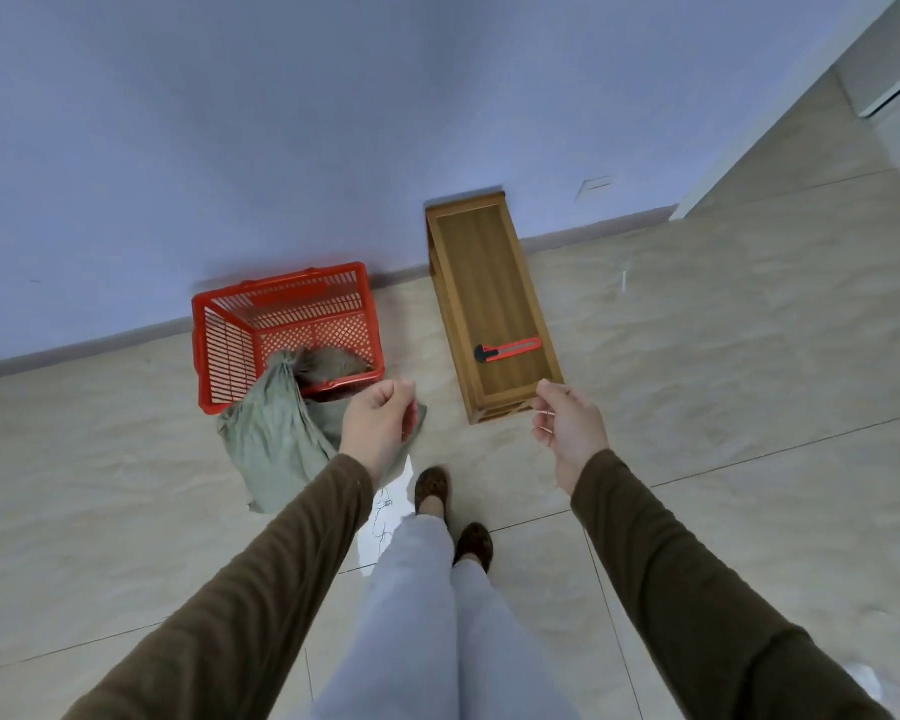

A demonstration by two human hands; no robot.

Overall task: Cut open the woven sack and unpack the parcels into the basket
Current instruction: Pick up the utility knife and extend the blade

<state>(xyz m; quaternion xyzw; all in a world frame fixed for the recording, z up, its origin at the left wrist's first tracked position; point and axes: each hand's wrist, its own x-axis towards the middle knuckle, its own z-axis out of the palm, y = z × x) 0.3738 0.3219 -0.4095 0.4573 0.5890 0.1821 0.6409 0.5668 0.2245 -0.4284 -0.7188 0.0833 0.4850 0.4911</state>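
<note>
woven sack point(271, 439) | leans on basket point(287, 330) front rim | floor right bare

Soft, even daylight fills the scene, a little cool, giving the wall point(230, 122) a bluish cast. Shadows are faint: a thin one behind the red basket point(214, 356) along the wall's foot. A bright glare patch sits on the glossy floor point(749, 356) by the feet. The wide lens bends the straight lines, most toward the edges. The hands look slightly soft, and the corners are smeared.
</note>
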